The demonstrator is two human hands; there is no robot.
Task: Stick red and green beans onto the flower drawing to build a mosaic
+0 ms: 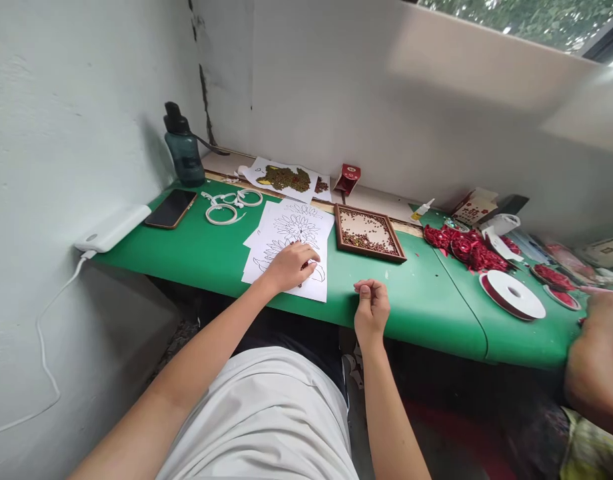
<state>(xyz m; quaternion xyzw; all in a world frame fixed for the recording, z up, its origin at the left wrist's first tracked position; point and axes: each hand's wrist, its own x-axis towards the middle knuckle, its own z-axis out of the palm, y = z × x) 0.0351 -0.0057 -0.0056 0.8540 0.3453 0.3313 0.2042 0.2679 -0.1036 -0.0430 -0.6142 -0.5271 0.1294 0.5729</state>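
My left hand (pixel 290 265) lies palm down on a white paper with a flower line drawing (pixel 291 240), fingers curled over a small dark red patch on the drawing. My right hand (pixel 371 308) hovers at the front edge of the green table (pixel 416 293), fingers pinched together; whether a tiny piece is between them I cannot tell. A brown wooden frame tray (pixel 369 232) holding small red and brown bits lies just beyond my right hand.
A dark water bottle (pixel 184 148), phone (pixel 170 208), white power bank (pixel 114 229) and white rings (pixel 226 205) sit at left. A finished collage sheet (pixel 285 179) lies at the back. Red ribbon spool (pixel 512 295) and red ribbon pieces (pixel 466 248) sit right, near another person's hand (pixel 599 353).
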